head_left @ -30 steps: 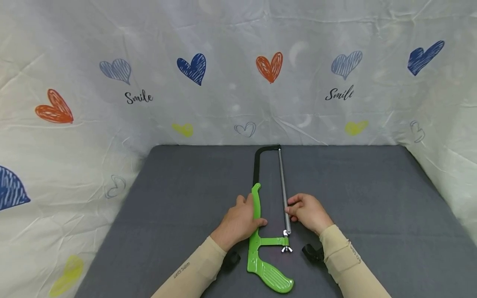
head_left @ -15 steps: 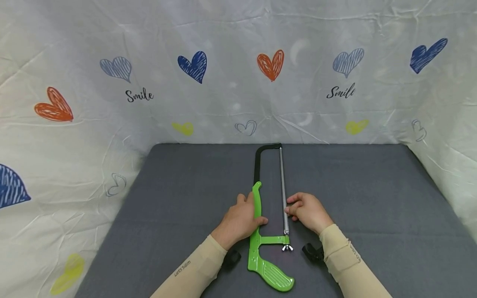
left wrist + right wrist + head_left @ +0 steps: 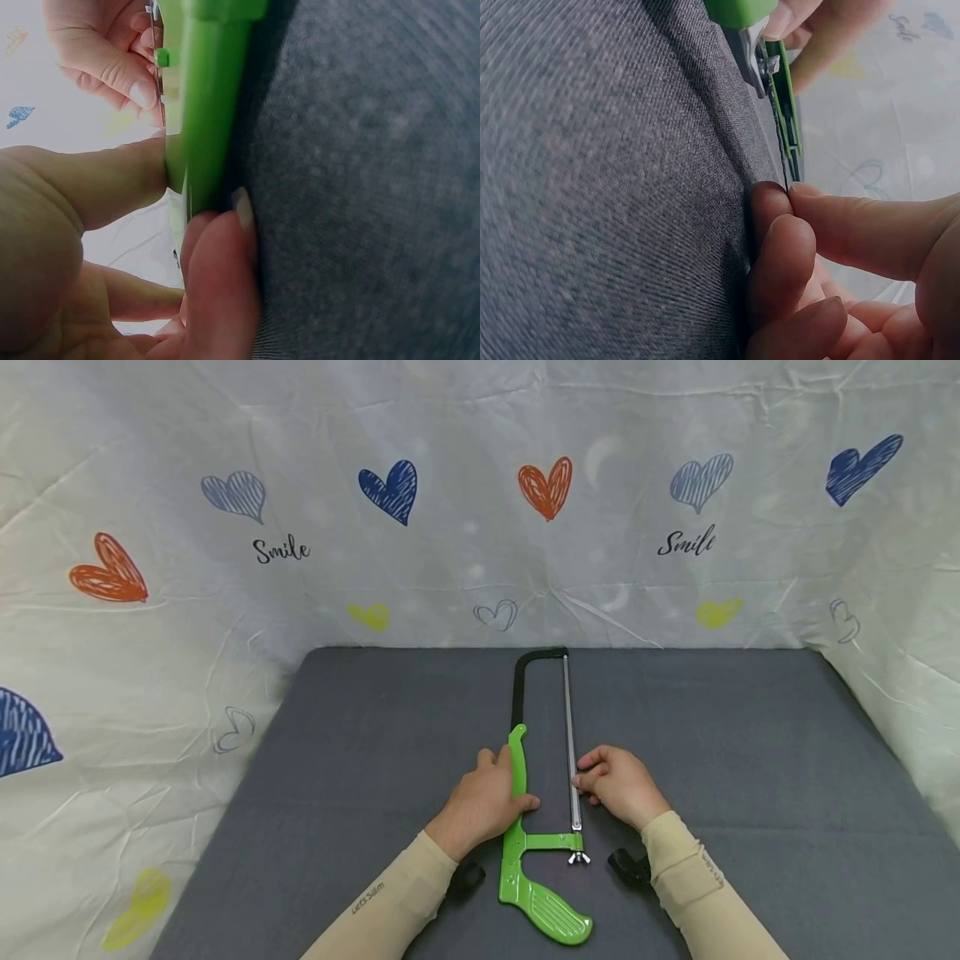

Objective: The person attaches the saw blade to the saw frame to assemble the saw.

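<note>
A hacksaw with a green handle [image 3: 553,913] and a black front frame [image 3: 518,693] lies on the grey cloth, its grip toward me. My left hand [image 3: 480,800] grips the green spine of the frame, thumb on the inner side and fingers on the outer. Along the right side runs the thin silver saw blade [image 3: 570,735]. Thumb and forefinger of my right hand [image 3: 619,787] pinch that blade at its near part; the right wrist view shows the blade edge [image 3: 784,154] running in between the fingertips. Just below the green crossbar [image 3: 551,842] sits a silver wing nut [image 3: 578,858].
The grey cloth [image 3: 360,735] covers the table on both sides of the saw. A white curtain [image 3: 450,552] printed with hearts hangs close behind the saw's front end. Black wrist-camera parts [image 3: 628,868] hang below both wrists.
The near end of the blade, shown slightly tilted with its silver holder below the crossbar's top a second ago, now lines up straight with the crossbar. Both hands keep their hold.
</note>
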`<state>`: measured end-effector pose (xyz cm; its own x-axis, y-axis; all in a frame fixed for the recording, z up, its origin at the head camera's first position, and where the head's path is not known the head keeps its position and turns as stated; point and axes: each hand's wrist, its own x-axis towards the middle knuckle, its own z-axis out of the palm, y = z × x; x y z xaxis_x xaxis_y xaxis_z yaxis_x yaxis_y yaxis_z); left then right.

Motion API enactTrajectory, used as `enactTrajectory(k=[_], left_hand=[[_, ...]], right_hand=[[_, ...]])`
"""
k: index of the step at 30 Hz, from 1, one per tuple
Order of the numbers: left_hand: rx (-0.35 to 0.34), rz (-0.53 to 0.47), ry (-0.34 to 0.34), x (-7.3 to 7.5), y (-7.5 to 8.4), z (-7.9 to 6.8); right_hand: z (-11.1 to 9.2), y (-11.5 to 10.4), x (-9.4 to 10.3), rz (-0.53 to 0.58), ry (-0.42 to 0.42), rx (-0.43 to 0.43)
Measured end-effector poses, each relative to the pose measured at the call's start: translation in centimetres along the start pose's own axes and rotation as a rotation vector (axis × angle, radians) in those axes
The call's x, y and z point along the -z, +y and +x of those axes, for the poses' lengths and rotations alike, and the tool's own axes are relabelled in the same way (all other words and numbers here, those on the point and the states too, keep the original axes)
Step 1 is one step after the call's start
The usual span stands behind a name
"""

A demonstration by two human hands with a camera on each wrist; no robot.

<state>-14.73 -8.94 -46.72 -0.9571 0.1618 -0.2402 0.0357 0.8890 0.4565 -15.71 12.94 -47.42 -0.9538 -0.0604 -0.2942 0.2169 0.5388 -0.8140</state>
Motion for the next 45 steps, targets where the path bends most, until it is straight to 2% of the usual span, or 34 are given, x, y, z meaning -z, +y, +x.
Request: enactTrajectory(k=[13,23,27,36,45], left_hand=[[-0.03,-0.007,0.003,-0.1,0.1,0.0],[-0.065,-0.011,0.038,-0.1,-0.7,-0.7],[-0.081,-0.023,0.04,-0.1,-1.1,-1.3],[-0.093,-0.06,-0.022,0.0,-1.3,-2.0],[-0.11,-0.053,-0.007,-0.2,-1.4,-2.2]], right_hand=[[-0.7,0.2,0.5,-0.053,-0.026,0.0],[-2.0,0.6,0.2,-0.068,-0.023,0.056],[-3.0,1.1,0.2,-0.068,-0.047,0.081],[-4.6,2.1,0.3,-0.075,-0.097,0.112],[-5.4,2.5,0.8,-0.014,-0.207,0.173]])
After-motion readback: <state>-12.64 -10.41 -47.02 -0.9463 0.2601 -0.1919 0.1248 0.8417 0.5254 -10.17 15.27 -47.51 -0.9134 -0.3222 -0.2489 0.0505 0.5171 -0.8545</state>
